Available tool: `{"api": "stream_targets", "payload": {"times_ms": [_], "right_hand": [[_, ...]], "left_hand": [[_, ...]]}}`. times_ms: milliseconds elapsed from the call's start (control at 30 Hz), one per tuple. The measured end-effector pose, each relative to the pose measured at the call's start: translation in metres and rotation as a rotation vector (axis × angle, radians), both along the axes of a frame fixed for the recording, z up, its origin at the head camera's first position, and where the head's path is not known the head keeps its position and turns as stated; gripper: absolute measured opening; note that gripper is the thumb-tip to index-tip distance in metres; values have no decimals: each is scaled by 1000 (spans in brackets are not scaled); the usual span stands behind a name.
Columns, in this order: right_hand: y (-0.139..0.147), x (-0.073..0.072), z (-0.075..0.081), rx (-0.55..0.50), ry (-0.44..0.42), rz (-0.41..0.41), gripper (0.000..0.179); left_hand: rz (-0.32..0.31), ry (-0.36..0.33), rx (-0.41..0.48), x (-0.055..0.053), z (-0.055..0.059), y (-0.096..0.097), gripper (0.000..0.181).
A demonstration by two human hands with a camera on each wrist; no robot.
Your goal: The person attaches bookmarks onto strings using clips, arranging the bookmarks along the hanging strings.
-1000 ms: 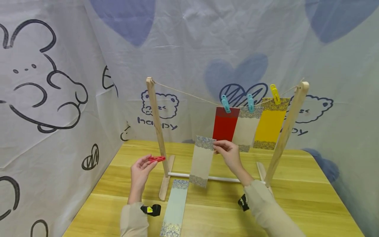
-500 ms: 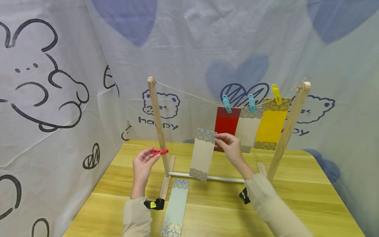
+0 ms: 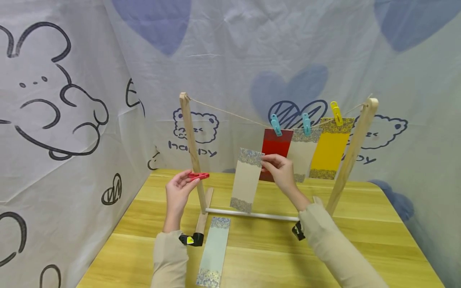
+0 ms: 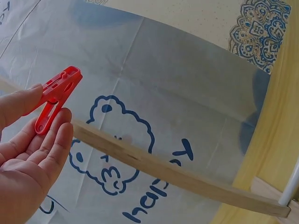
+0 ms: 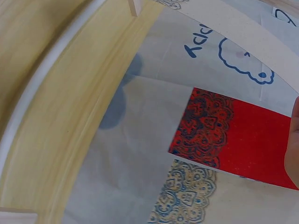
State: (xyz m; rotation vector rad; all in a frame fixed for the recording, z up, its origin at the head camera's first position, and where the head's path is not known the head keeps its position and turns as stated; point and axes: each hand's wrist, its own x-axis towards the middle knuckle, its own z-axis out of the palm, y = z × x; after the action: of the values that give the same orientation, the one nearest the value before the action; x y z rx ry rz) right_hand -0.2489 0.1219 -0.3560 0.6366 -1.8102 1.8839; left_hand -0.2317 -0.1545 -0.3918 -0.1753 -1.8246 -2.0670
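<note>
My left hand (image 3: 179, 191) pinches a red clothespin (image 4: 57, 95) between thumb and fingers, near the left wooden post. The right hand (image 3: 282, 173) grips the upper right edge of a cream card (image 3: 246, 180) with lace-patterned ends, which hangs upright in front of the rack. Behind it a string (image 3: 227, 113) sags between two posts. From it hang a red card (image 3: 275, 141) and another cream card (image 3: 302, 154), each under a blue clothespin (image 3: 306, 124), and a yellow card (image 3: 328, 150) under a yellow clothespin (image 3: 336, 113). In the right wrist view the red card (image 5: 252, 140) is close to the hand.
A pale green card (image 3: 214, 250) lies on the wooden table (image 3: 266, 256), between the forearms. The rack has a left post (image 3: 191, 140), a right post (image 3: 354, 148) and a white bottom bar (image 3: 266, 216). A printed cloth (image 3: 230, 52) hangs behind.
Both hands have risen, the left with the red clothespin and also slightly rightward, the right with the cream card. The hanging cards and the green card stay in place.
</note>
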Motion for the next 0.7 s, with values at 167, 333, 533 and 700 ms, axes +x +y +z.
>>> {"api": "stream_targets", "payload": {"times_ms": [167,333,533,700], "right_hand": [[0,-2,7,18,39,-8,13],[0,-5,12,48,83,-17,13],[3,-20,5,29,94,-25,13],[4,-26,7,-5,116,-48,13]], "left_hand": [[-25,13,-10,-4,7,5,35],[-40,20,-11,-7,11,10,35],[-51,43,-17,-10,20,17,34],[-67,75,-13,-13,27,23,34]]}}
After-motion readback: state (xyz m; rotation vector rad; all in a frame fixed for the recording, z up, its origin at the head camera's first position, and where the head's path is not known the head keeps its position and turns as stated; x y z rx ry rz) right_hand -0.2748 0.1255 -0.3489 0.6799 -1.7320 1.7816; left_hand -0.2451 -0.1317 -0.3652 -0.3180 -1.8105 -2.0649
